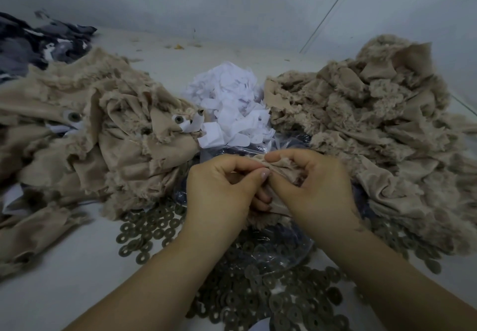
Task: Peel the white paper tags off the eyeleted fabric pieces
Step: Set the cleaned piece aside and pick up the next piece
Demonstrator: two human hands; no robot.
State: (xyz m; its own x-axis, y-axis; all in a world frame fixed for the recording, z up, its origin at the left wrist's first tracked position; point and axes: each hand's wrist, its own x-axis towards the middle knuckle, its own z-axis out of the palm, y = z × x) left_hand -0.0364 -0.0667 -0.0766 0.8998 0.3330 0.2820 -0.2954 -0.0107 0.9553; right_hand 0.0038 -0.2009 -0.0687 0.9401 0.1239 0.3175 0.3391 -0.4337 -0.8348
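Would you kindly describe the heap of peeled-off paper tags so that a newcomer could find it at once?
Start from the two big mounds of frayed beige fabric pieces, the left mound and the right mound. In the gap between them, just beyond the person's hands, lies the heap of crumpled white paper tags. It is the only bright white pile, unlike the dull metal rings scattered nearer the person.

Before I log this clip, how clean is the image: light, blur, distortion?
Head view: dim, flat, bluish light, no glare; wide-angle bending stretches the edges; hands and held fabric piece fairly sharp; right beige pile and dark cloth soft.
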